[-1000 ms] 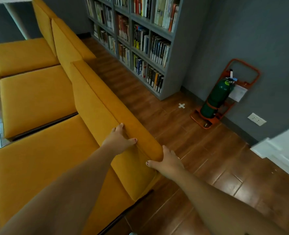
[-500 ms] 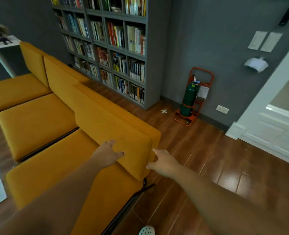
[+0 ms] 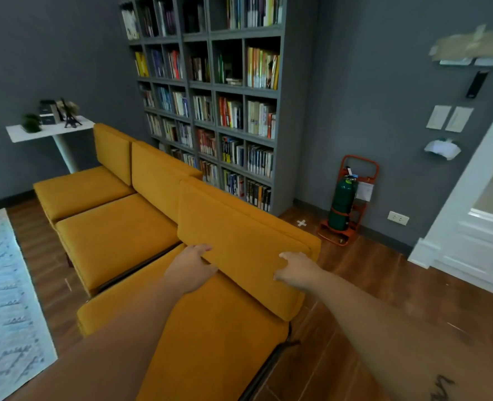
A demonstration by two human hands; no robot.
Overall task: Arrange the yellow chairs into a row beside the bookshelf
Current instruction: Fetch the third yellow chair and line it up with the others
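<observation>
Three yellow chairs stand side by side with their backs toward the grey bookshelf [image 3: 285, 146]. The nearest chair [image 3: 239, 238] is right in front of me, the middle chair [image 3: 118, 227] touches its left side, and the far chair [image 3: 80, 192] is beyond that. My left hand [image 3: 190, 264] rests with relaxed fingers against the lower front of the nearest backrest cushion. My right hand [image 3: 294, 270] hovers at the front of the same cushion near its right end, fingers loosely bent, holding nothing.
A green fire extinguisher in an orange stand [image 3: 342, 204] sits against the wall right of the bookshelf, with a white cross mark [image 3: 301, 223] on the wood floor before it. A white side table [image 3: 51, 130] stands behind the far chair. A pale rug [image 3: 2, 285] lies left; a white door frame [image 3: 470, 212] is right.
Both hands have come off the top edge of the nearest backrest and drawn back to its front face. My view has lifted and pulled away, showing the whole row.
</observation>
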